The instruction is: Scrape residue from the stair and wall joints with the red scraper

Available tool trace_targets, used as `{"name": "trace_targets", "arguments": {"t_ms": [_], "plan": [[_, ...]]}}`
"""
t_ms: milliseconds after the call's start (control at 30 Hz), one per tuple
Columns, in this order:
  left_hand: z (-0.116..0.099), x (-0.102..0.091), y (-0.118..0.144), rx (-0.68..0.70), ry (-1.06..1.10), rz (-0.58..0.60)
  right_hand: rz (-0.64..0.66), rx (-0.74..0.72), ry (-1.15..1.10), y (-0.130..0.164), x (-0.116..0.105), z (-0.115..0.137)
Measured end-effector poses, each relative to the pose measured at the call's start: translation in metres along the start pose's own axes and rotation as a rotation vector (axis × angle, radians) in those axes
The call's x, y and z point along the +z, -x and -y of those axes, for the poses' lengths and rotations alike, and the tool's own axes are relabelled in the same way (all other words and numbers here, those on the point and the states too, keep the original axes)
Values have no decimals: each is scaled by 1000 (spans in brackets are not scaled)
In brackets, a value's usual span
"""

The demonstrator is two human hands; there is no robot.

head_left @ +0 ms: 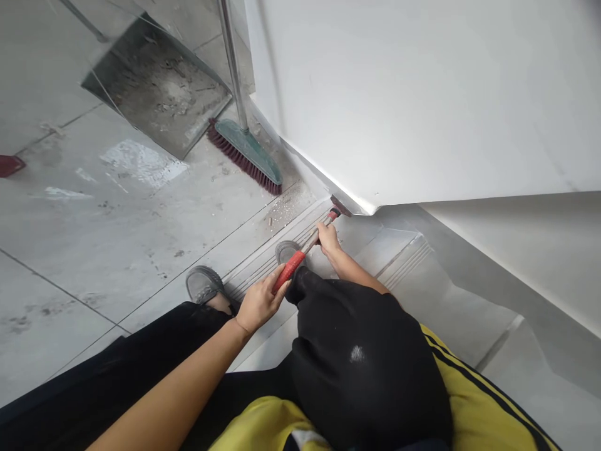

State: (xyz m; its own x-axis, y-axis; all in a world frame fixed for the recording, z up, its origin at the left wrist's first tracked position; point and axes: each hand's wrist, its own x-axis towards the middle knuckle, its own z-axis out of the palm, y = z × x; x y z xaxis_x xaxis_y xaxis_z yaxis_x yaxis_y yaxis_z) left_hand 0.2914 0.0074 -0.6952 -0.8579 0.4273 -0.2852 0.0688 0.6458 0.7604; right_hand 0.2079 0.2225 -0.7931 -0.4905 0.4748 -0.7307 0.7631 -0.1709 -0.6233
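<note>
My left hand [263, 299] is closed round the red grip of a long-handled scraper [290, 268]. Farther up the same tool, my right hand [328, 239] wraps its metal shaft close to the head. The scraper's head touches the foot of the white wall [422, 94], at its lower corner beside the grooved step edge. Bits of pale debris [282, 216] lie on the tiles just left of the head. Part of the blade is hard to make out.
A broom [248, 150] with dark red bristles stands against the wall. Beside it a dustpan [188, 147] holds dirt and scraps. Stairs [436, 294] descend on the right. My grey shoes [204, 283] are on the floor and step edge. A dark red object [10, 165] shows at far left.
</note>
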Motion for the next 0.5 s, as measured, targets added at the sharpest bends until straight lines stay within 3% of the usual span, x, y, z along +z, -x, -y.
{"name": "trace_targets", "arguments": {"t_ms": [267,500], "plan": [[9,4,4,25,-10,6,36,-49,0,2,-2,-4],[23,22,13,31,-9,53,-6,-84,74,-3,-4,-19]]}}
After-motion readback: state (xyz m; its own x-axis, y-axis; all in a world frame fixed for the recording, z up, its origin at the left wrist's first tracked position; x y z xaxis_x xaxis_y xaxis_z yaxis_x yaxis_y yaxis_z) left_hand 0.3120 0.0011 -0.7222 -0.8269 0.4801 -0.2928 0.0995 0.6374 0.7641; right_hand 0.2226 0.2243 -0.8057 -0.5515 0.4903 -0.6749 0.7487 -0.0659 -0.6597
